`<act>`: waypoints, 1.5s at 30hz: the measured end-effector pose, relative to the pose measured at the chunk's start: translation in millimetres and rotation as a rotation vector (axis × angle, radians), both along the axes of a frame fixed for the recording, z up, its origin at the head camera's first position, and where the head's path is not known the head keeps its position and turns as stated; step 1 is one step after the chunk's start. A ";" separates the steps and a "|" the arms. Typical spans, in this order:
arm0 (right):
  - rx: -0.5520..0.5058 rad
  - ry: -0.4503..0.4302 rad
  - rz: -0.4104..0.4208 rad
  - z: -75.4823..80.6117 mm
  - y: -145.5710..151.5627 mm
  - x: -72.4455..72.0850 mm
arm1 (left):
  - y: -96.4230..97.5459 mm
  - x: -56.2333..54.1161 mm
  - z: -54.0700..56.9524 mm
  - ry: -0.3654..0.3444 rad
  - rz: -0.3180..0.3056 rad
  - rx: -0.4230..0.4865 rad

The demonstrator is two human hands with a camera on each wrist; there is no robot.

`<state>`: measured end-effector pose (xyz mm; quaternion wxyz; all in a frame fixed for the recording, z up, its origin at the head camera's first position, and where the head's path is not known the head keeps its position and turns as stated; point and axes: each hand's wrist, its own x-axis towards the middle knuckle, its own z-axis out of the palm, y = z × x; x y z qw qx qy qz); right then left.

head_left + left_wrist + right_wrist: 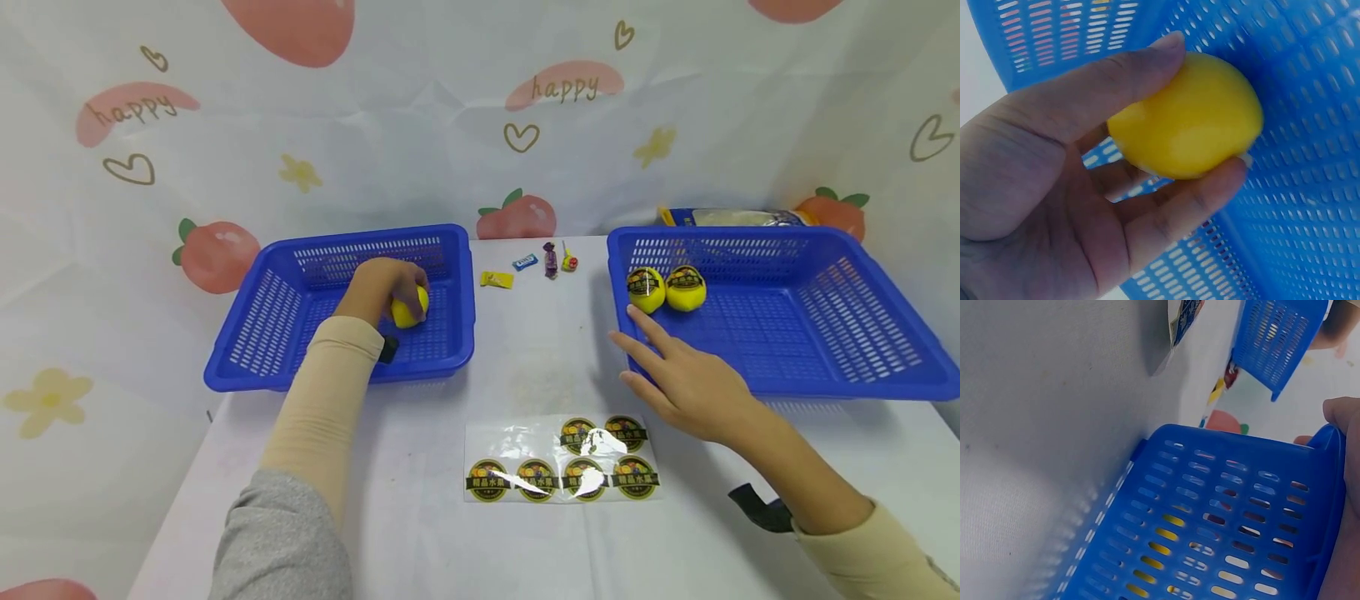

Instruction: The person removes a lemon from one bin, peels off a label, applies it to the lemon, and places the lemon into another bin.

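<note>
In the left basket, my left hand holds a yellow lemon. The thumb lies over one side of it and the fingers curl under the other; no sticker shows on the side facing the wrist camera. My right hand is at the near left rim of the right basket, fingers spread and relaxed, gripping nothing. Just past its fingertips, two lemons sit side by side in that basket, each with a round black-and-gold sticker on top.
A clear sheet with several round stickers lies between the baskets, near the front. Behind it are a yellow wrapped candy, a blue one, a purple one and a lollipop. A packaged bag stands behind the right basket.
</note>
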<state>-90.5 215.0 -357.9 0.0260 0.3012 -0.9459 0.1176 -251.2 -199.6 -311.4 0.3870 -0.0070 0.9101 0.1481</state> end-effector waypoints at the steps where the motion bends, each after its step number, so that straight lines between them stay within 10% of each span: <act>1: 0.000 -0.002 -0.003 -0.2 0.1 0.0 | -1.3 0.4 -0.4 0.014 -0.010 0.003; 23: -0.005 0.023 -0.012 -1.9 3.0 3.7 | 9.2 29.1 36.3 0.202 -0.152 0.138; 45: -0.014 0.032 -0.007 -1.3 -1.3 2.9 | 29.4 94.0 52.3 0.539 -0.211 0.418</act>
